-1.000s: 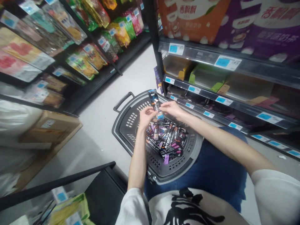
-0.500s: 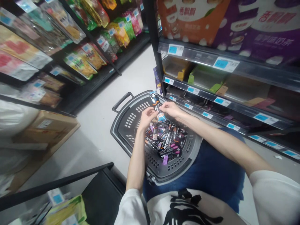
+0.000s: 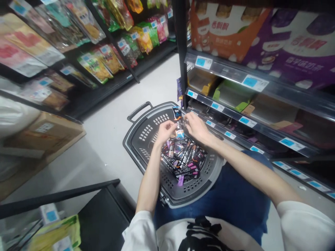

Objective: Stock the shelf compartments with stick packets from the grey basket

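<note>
A grey plastic shopping basket [image 3: 146,134] sits on the floor by my knees, with several small dark sachets [image 3: 183,158] piled in it. Above the pile, my left hand [image 3: 165,131] and my right hand [image 3: 195,126] both pinch one upright dark sachet [image 3: 178,122] between their fingertips. The sachet has an orange and blue print. Both forearms reach forward over my blue trousers.
Black shelves [image 3: 251,122] with blue price tags and low cardboard trays stand right of the basket. Large orange and purple boxes [image 3: 261,31] sit on the shelf above. Snack bags [image 3: 99,62] fill the left shelves. A cardboard box [image 3: 44,134] lies at left, with a black rack [image 3: 104,209] beside my left elbow.
The sachet has been lowered a little and held more upright between both hands. My view has shifted slightly, so the basket and shelves sit a bit differently in frame.
</note>
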Motion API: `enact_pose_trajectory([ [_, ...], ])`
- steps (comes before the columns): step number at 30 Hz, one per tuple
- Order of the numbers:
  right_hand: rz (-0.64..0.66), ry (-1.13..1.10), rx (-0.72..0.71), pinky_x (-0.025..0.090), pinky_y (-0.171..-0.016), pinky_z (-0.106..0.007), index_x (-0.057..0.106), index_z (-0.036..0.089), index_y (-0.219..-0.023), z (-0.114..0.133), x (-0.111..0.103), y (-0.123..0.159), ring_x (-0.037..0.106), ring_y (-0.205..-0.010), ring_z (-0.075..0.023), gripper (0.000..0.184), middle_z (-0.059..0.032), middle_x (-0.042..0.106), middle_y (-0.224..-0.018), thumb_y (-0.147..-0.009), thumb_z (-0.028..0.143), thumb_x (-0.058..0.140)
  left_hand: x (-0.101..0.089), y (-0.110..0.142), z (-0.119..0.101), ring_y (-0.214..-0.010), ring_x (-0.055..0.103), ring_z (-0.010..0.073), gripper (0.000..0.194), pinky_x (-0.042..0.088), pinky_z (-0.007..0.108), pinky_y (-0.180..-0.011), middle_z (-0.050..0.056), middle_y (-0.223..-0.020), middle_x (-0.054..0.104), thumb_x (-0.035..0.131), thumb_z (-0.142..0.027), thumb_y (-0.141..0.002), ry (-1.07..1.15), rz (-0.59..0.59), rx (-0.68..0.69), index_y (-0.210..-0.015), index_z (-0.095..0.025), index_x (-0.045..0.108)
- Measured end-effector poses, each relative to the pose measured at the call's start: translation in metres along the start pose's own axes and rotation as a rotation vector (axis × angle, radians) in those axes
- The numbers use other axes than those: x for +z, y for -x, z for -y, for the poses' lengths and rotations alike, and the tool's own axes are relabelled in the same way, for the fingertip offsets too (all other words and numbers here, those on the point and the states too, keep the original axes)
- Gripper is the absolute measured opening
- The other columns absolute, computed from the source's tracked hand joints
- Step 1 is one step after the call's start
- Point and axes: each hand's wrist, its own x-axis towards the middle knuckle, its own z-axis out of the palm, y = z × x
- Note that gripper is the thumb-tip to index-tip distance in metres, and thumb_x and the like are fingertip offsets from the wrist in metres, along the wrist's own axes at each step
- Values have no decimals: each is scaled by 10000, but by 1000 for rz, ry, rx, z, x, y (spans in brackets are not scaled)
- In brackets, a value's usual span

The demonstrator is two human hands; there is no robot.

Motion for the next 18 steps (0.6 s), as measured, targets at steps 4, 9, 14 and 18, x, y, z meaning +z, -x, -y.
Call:
enact_pose_trajectory([
  [4,128,242,-454,499,-903,-444,633,176,-1249,3,-8,4,556,-1164,-285,386,-147,617,-1375,-939,22,462,-2,0,5,-525,551,93,320,426,201,-529,-20,-591,604,788,-427,-766,69,62,-47,-763,-135,657],
  [9,207,256,-585,551,-856,-425,624,170,-1210,7,-12,1,595,-1095,-259,273,-131,605,-1433,-1005,134,447,-4,2,5,-531,521,77,291,377,186,-510,-24,-624,597,744,-406,-799,152,129,-88,-786,-127,662],
  [14,296,-1,-515,561,-908,-410,593,185,-1189,-2,-37,-11,660,-1097,-242,288,-128,656,-1360,-914,129,529,-1,4,-5,-654,663,153,339,539,274,-628,44,-786,690,598,-466,-911,144,273,-117,-936,-134,663],
  [18,185,-31,-175,556,-807,-360,568,200,-1142,-26,-76,-24,713,-950,-237,310,-103,733,-1204,-834,199,603,2,6,-5,-751,714,202,363,580,344,-770,79,-857,735,418,-408,-999,-304,274,-39,-1028,-153,674],
])
